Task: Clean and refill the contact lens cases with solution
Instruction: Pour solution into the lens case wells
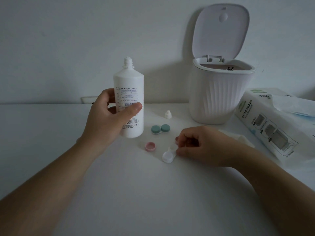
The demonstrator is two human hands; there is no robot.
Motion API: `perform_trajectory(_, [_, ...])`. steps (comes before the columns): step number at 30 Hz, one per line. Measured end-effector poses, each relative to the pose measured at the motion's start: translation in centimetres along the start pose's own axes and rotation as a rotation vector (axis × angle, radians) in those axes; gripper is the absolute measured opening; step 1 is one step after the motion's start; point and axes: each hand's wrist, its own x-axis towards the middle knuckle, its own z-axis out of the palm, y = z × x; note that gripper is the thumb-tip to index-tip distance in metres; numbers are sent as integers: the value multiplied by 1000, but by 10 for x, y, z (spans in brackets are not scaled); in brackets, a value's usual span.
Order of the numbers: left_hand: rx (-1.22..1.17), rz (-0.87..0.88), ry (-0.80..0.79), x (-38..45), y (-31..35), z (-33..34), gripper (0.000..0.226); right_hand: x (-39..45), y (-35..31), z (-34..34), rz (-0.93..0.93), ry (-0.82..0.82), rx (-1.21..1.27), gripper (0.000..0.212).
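The white table (pixel 153 201) carries a ribbed desktop bin (pixel 219 97) with its lid raised and a tissue paper pack (pixel 265 126). The left hand (pixel 109 120) grips the uncapped solution bottle (pixel 128 99) upright, off the table; its cap (pixel 168 114) stands near the bin. The right hand (pixel 201 145) pinches the open white lens case (pixel 168 155), one pink cap (pixel 150 146) lying beside it. The green-capped case (pixel 160 129) is closed. Judgement: refilling of the white case is pending; its capping remains.
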Motion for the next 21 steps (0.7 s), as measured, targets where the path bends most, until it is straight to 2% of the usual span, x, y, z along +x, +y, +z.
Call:
perform_trajectory(6, [-6, 13, -19, -1, 3, 1, 45, -2, -5, 4, -32, -12, 85, 19])
perform_trajectory(13, [35, 29, -9, 1, 0, 1, 46, 0, -14, 10, -6, -33, 38, 56])
perform_trajectory(18, [60, 37, -4, 3, -4, 0, 60, 0, -15, 15, -23, 22, 13, 41])
perform_trajectory(21, [95, 45, -19, 3, -4, -1, 59, 0, -14, 16, -27, 40, 56, 31])
